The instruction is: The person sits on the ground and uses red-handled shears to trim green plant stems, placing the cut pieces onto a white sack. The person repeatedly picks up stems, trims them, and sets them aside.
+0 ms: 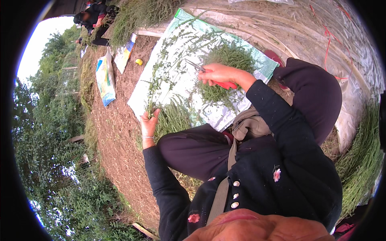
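Observation:
My left hand [148, 122] grips the lower ends of long leafy green stems [156, 76], which stretch up across a white and green plastic sheet [141, 90]. My right hand [217, 73] holds red-handled scissors [223, 84], their metal blades pointing up and left toward the stems. Under and around the right hand lies a heap of fine cut green sprigs [238, 57] on the sheet. More green stems [173, 119] lie beside my left hand, near my knee.
Printed sacks [105, 78] and a yellow round object [139, 61] lie on bare soil to the left. Another person [96, 18] is at the upper left, near a large pile of plants [144, 15]. Clear plastic film [271, 24] with red string [327, 45] spreads at the upper right.

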The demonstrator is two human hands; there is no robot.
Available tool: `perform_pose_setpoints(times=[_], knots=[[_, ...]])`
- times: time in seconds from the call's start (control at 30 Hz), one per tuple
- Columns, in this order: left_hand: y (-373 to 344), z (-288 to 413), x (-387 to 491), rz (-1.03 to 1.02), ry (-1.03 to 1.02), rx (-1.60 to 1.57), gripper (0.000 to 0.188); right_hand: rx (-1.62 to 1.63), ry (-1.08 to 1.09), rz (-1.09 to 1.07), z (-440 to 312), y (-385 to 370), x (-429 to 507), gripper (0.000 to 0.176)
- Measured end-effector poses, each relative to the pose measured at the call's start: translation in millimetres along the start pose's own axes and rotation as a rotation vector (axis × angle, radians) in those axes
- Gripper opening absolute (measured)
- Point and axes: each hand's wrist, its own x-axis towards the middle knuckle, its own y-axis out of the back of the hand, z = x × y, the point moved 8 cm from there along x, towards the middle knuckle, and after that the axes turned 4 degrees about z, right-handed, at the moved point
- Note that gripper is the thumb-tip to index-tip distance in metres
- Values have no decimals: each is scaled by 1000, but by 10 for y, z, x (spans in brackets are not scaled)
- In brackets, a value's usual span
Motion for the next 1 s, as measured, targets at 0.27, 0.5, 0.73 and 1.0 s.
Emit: perform_pose_setpoints(times=[0.27,0.5,0.73,1.0], knots=[[78,-60,-7,-28,-8,75,14,77,45,-13,-184,38,-75,35],[49,-32,-6,-42,-22,92,17,56,107,20,-225,9,-52,39],[151,-144,-14,-6,-63,166,17,134,-74,11,-55,93,-10,40],[240,-201,-91,18,-58,171,16,57,-101,-63,-111,117,-68,38]])
